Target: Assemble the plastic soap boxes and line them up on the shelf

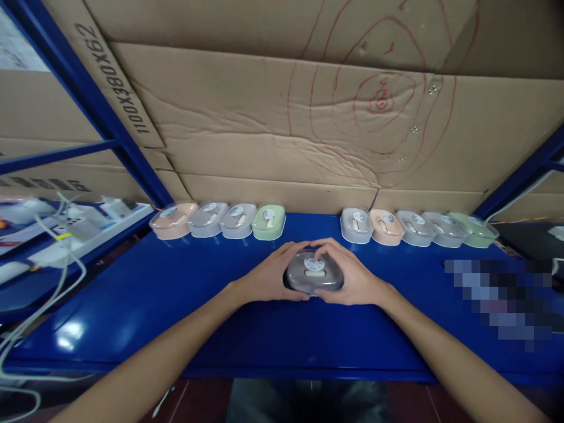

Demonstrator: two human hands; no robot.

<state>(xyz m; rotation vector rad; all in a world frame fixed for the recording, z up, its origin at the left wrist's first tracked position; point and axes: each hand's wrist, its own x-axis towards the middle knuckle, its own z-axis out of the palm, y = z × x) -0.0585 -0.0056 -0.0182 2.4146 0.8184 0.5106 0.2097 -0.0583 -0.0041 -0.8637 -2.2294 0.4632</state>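
Cupping the grey lidded box (305, 282), left hand (271, 273) and right hand (355, 273) have fingers (299, 296) curled round both sides, midway along the blue surface (264, 338), before the gap between two box rows (269, 227)!

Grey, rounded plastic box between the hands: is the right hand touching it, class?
Touching: the head view shows the right hand curled around the right side of the grey box.
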